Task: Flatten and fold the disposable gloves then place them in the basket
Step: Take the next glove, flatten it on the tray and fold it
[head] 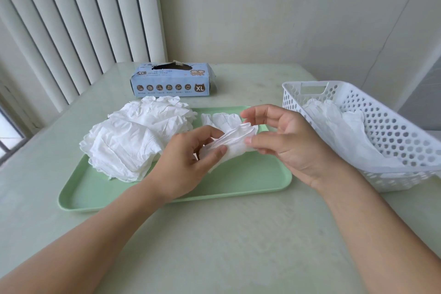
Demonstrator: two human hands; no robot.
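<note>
Left hand (191,157) and right hand (281,136) each pinch one end of a single white glove (229,143), held taut just above the green tray (250,179) — likely to pull creases flat before folding. Unfolded pile (133,141) sits on tray's left, w/in reach. Basket (372,112) at right — already holds gloves, tilted toward the person.

Soft, even daylight enters through the blinds (71,31) at left; shadows are faint, and wide-angle distortion bends the edges.
</note>
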